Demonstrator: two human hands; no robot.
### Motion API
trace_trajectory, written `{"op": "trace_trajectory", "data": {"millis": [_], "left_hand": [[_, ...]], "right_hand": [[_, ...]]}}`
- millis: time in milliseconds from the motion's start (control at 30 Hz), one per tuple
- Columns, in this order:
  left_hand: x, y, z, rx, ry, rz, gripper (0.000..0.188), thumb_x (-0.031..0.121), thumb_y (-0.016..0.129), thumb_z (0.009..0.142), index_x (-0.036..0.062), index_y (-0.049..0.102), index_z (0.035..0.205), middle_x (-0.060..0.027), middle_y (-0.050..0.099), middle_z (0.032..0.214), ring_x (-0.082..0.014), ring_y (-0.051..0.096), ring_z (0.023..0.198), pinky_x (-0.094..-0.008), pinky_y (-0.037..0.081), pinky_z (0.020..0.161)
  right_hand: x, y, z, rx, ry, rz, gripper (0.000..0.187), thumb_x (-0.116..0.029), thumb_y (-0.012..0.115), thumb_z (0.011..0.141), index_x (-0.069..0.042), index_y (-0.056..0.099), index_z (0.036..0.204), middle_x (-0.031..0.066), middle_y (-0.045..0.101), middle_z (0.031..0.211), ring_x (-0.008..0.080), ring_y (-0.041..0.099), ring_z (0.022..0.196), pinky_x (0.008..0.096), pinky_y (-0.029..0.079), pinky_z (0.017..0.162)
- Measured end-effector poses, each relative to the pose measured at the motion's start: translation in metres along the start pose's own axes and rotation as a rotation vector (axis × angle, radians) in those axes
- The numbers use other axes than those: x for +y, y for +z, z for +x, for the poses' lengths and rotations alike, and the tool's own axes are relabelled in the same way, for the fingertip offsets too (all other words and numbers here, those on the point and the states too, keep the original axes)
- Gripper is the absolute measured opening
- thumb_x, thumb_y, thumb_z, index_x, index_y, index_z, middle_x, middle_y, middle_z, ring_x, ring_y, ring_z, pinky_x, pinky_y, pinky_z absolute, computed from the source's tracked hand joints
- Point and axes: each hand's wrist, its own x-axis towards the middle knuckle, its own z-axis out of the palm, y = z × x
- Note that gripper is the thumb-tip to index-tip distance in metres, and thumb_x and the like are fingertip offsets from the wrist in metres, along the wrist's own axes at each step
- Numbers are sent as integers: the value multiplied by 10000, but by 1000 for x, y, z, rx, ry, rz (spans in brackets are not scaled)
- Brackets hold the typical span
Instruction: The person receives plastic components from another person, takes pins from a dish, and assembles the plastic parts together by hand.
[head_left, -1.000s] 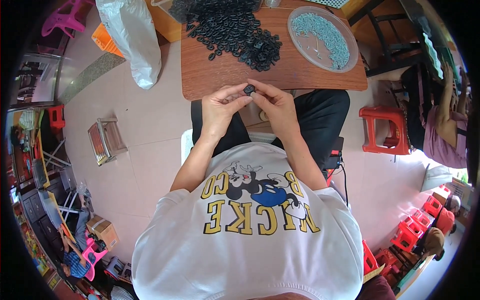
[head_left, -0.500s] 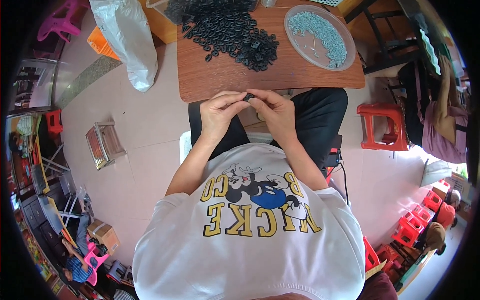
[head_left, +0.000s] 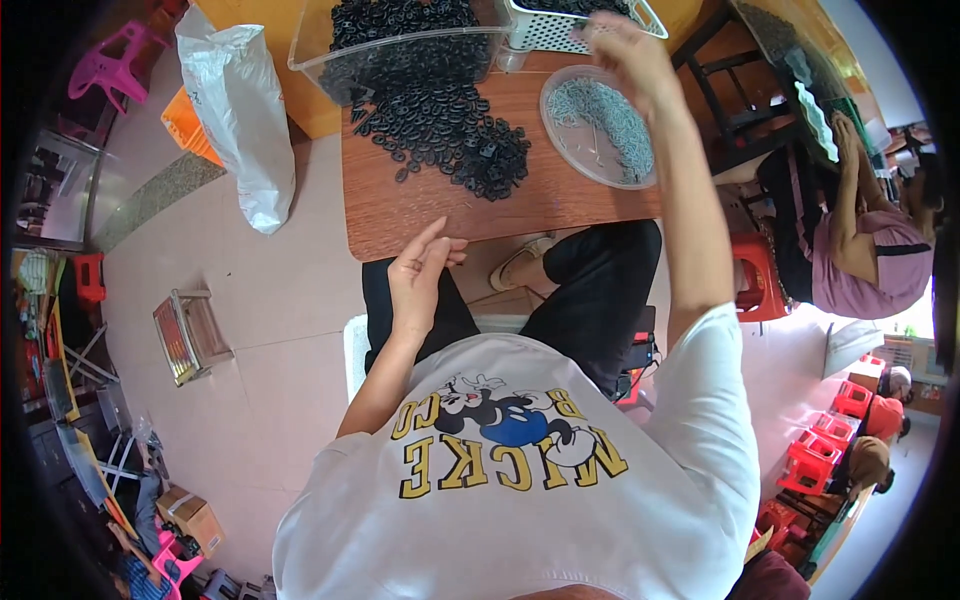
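Observation:
My left hand (head_left: 420, 280) hovers at the near edge of the brown wooden table (head_left: 450, 215), fingers stretched out and holding nothing. My right hand (head_left: 625, 50) is raised far out over the table's back right, above a white perforated basket (head_left: 560, 25) and beside a round clear bowl (head_left: 600, 125) of small pale blue-grey parts. It is blurred, so its grip is unclear. A heap of black rings (head_left: 440, 125) spills from a clear plastic tub (head_left: 400, 40) onto the table.
A white plastic bag (head_left: 240, 120) and an orange crate (head_left: 190, 135) stand left of the table. A metal rack (head_left: 185, 335) lies on the floor. A red stool (head_left: 760, 280) and another seated person (head_left: 860, 240) are to the right.
Both hands were together at the table's near edge pinching a small black piece. Now the right hand has swung up to the basket, and the left hand stays low and open.

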Motion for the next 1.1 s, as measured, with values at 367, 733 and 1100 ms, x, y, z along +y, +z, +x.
{"op": "trace_trajectory", "data": {"millis": [367, 733, 1100], "left_hand": [[-13, -37, -1, 170, -47, -2, 231, 91, 534, 920, -47, 618, 1085, -120, 671, 897, -135, 622, 774, -246, 477, 718], [-10, -39, -6, 174, -79, 14, 214, 96, 565, 904, -27, 635, 1065, -100, 676, 879, -120, 614, 745, -227, 460, 693], [-6, -41, -8, 177, -74, 33, 217, 95, 575, 900, -28, 633, 1069, -103, 675, 881, -113, 606, 758, -222, 458, 709]], "right_hand": [[39, 129, -97, -143, -358, -666, 120, -104, 674, 773, -43, 700, 874, 93, 650, 829, 261, 585, 779, 340, 457, 728], [67, 155, -112, -162, -460, -1009, 114, -130, 734, 664, -93, 700, 766, 27, 560, 787, 237, 500, 799, 370, 390, 707], [79, 157, -107, -241, -663, -1133, 104, -90, 694, 627, -87, 687, 731, 42, 509, 747, 225, 484, 791, 373, 373, 707]]}}
